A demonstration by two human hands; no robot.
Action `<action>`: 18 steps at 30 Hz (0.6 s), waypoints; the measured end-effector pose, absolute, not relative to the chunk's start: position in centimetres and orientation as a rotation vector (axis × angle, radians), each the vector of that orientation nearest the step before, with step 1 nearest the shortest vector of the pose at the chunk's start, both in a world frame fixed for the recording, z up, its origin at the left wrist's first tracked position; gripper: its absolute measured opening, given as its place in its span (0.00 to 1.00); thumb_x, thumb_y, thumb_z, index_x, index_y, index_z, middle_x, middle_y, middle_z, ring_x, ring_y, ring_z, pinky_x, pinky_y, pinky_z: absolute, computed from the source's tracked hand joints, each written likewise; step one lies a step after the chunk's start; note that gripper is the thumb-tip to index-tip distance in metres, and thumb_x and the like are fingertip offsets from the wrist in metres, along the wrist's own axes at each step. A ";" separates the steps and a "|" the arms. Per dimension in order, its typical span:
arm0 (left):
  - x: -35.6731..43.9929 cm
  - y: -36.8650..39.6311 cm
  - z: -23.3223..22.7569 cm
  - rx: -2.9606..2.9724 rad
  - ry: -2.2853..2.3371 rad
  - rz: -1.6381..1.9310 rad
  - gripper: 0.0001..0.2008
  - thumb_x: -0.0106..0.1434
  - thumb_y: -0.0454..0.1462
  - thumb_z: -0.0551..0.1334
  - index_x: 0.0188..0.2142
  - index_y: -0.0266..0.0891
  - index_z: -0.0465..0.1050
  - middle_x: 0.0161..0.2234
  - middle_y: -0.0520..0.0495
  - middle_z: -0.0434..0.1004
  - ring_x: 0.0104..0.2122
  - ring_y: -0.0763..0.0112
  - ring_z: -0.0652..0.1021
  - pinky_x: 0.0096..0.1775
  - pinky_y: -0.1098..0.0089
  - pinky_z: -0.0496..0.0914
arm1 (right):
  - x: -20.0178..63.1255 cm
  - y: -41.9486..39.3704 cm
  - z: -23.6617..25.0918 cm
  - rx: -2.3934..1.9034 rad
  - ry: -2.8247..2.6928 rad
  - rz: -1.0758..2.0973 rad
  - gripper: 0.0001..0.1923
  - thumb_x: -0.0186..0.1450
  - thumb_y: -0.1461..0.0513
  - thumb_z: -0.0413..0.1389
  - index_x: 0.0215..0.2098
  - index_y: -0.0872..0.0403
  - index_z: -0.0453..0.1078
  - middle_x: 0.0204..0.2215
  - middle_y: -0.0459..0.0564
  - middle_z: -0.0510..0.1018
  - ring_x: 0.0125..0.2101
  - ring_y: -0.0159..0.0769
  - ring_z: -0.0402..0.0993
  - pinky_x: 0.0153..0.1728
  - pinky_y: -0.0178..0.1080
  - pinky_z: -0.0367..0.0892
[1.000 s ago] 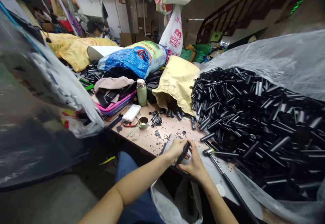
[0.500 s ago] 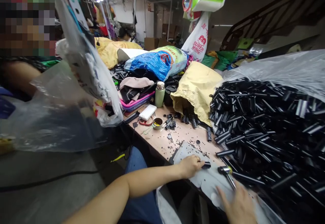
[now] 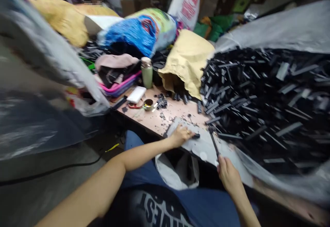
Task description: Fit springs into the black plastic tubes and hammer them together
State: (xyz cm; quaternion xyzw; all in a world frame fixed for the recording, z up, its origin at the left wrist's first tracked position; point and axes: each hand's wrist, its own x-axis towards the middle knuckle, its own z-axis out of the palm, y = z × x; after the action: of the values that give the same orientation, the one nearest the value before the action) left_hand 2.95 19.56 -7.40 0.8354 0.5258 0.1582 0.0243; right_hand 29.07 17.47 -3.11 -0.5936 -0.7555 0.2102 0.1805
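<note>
Left hand [image 3: 180,135] grip pinning small black tube [image 3: 196,136] at fingertips, right hand [image 3: 227,173] grip closed around hammer [image 3: 213,143] handle

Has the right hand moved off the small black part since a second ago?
Yes. The right hand has left the black part, which the left hand pins on the grey mat, and now grips the hammer handle nearer the table's front edge.

Glossy black plastic tubes [image 3: 257,93] heap on clear plastic sheeting [image 3: 270,34]; the bench [image 3: 154,118] looks matt wood.
</note>
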 end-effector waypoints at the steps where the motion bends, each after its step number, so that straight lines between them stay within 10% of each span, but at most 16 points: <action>1: 2.9 19.4 -7.4 2.579 1.620 0.485 0.20 0.67 0.30 0.51 0.56 0.42 0.65 0.47 0.41 0.74 0.47 0.61 0.71 0.50 0.53 0.57 | 28.4 16.6 -2.6 -1.762 -2.063 0.665 0.24 0.68 0.46 0.35 0.26 0.49 0.61 0.16 0.46 0.69 0.17 0.37 0.68 0.23 0.38 0.60; 10: 4.0 18.5 -7.9 2.536 1.681 0.464 0.21 0.68 0.31 0.47 0.58 0.41 0.64 0.51 0.39 0.73 0.53 0.57 0.70 0.56 0.48 0.53 | 26.5 13.1 -1.5 -1.977 -2.063 0.626 0.22 0.71 0.50 0.33 0.34 0.52 0.62 0.21 0.48 0.71 0.22 0.37 0.69 0.26 0.36 0.56; 18: 7.1 17.1 -9.8 2.607 1.649 0.478 0.36 0.65 0.46 0.49 0.64 0.20 0.48 0.64 0.25 0.51 0.65 0.48 0.52 0.62 0.50 0.46 | 21.0 11.9 0.2 -1.777 -2.271 0.674 0.21 0.72 0.52 0.34 0.38 0.54 0.64 0.25 0.51 0.75 0.24 0.37 0.73 0.26 0.34 0.58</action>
State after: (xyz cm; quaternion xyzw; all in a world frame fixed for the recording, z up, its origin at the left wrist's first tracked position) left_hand 7.13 17.14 -9.81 0.8352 0.5281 0.1531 0.0099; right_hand 20.97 11.95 0.21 -0.5976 -0.7638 0.2268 0.0899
